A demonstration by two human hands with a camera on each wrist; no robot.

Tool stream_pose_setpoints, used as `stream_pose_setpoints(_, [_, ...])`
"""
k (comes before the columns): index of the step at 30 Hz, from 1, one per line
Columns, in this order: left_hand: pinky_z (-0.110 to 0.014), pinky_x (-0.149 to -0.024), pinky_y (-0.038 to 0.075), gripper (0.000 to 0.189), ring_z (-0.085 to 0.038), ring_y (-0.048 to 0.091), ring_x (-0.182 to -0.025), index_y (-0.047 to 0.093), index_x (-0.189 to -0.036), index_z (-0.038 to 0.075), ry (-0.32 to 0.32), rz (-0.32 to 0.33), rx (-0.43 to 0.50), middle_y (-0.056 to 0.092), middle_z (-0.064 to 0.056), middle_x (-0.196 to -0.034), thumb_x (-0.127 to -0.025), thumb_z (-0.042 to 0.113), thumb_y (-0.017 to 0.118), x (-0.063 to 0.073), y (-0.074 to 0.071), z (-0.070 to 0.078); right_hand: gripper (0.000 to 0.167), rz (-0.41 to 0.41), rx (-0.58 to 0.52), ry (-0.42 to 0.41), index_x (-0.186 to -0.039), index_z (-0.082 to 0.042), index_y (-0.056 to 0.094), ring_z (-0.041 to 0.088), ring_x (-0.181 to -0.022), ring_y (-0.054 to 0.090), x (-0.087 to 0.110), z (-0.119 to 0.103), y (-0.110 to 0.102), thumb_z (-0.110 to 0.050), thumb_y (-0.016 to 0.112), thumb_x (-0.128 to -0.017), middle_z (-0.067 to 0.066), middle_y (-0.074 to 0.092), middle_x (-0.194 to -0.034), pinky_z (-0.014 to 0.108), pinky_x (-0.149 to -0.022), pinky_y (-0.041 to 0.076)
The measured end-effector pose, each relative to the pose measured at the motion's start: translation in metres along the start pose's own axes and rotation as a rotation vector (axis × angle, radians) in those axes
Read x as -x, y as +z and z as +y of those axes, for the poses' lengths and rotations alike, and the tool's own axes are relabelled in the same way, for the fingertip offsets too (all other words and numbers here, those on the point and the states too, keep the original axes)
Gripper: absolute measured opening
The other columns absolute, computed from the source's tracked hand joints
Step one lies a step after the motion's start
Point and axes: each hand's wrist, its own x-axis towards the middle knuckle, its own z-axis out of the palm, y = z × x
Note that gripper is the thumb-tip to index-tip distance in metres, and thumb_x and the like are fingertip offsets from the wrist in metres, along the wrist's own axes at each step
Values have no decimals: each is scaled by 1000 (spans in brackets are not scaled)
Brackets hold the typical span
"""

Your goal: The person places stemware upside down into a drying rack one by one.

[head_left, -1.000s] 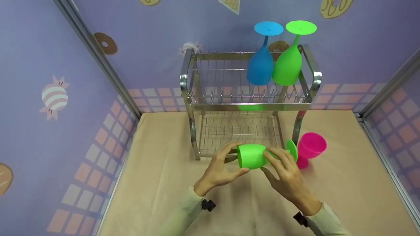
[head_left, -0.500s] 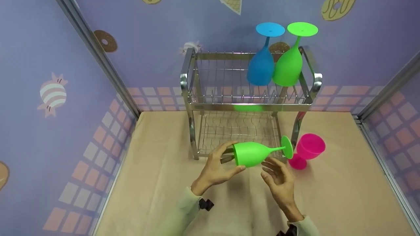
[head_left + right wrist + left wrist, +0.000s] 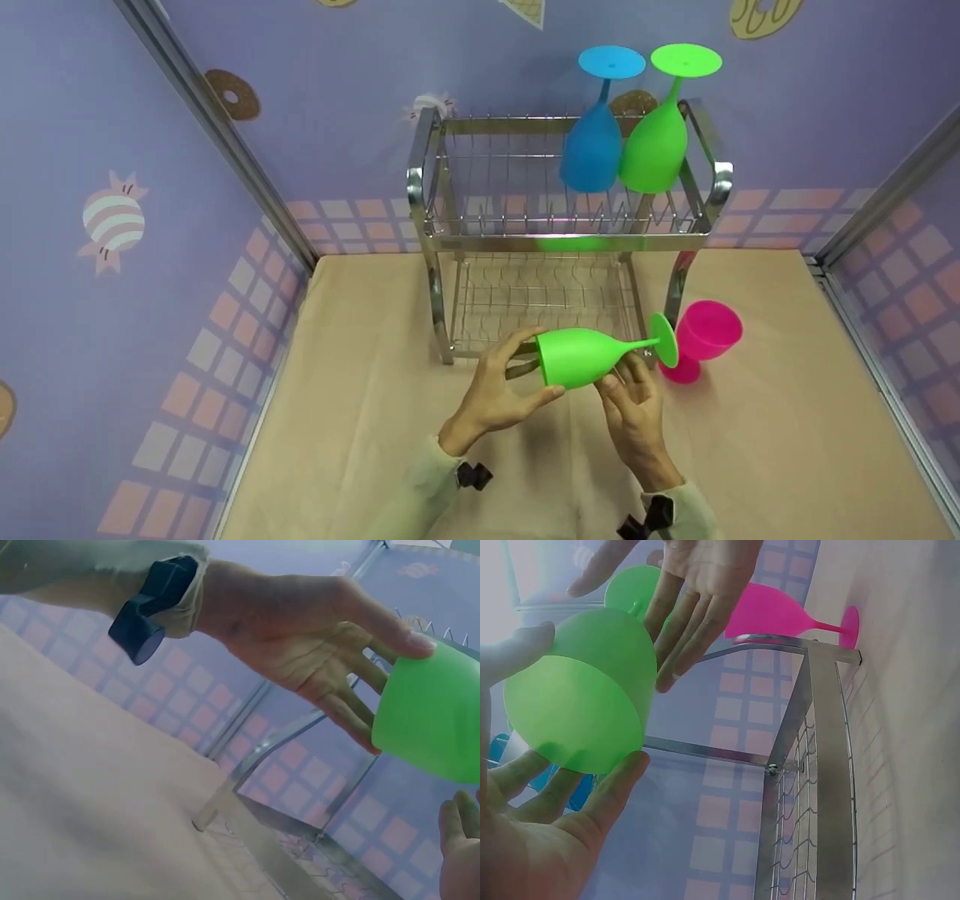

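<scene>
A green plastic goblet (image 3: 576, 358) lies sideways in the air in front of the rack, its mouth to the left and its foot to the right. My left hand (image 3: 496, 391) holds the bowl by its rim, thumb on the near side and fingers on the far side. Under the bowl and stem is my right hand (image 3: 636, 420), palm upward with loosely extended fingers. In the left wrist view those fingers (image 3: 681, 626) run straight beside the bowl. The right wrist view has the right fingertips (image 3: 459, 821) just below the bowl; contact is hard to tell.
Behind stands a two-tier metal dish rack (image 3: 570, 243). An upside-down blue goblet (image 3: 591, 154) and another green goblet (image 3: 654, 154) rest on its upper tier. A pink goblet (image 3: 709, 330) stands upright by the rack's right front leg. Patterned walls (image 3: 187, 150) enclose the table.
My right hand has let go of the goblet's bowl and stem, dropped back and turned palm up beneath it. The left hand keeps its hold; the goblet has barely shifted.
</scene>
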Motion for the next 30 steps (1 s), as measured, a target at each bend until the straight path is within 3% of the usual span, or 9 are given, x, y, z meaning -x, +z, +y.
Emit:
stream_pose_setpoints(7, [-33,-97,63,77,-28,70,-125,51,-154,14,31,-9,4,63,-13,-143,-89,27,90,0,3,2,55,0,-41,51,-158,-3,36,20,-142,57,-5,-5,1,2,55,-107,9,55,-151,38,-122,46])
stream_pose_setpoints(17, [-30,-96,63,77,-31,71,-123,51,-153,11,46,-1,21,65,-13,-141,-88,26,90,-3,8,3,51,32,-130,50,-154,-15,48,16,-137,60,-6,-6,7,3,57,-107,4,59,-147,36,-120,48])
stream_pose_setpoints(24, [-32,-99,62,82,-30,69,-128,48,-158,15,43,0,39,64,-14,-145,-88,26,90,-2,6,6,51,11,-128,3,-152,-10,51,17,-132,63,-12,-13,10,7,59,-105,4,61,-144,34,-119,50])
stream_pose_setpoints(30, [-41,-109,58,82,-38,61,-138,46,-160,12,42,18,86,54,-17,-156,-90,23,88,1,-13,-1,53,-77,-33,-97,-151,1,51,21,-131,62,-25,-33,16,14,59,-101,9,62,-140,36,-115,53])
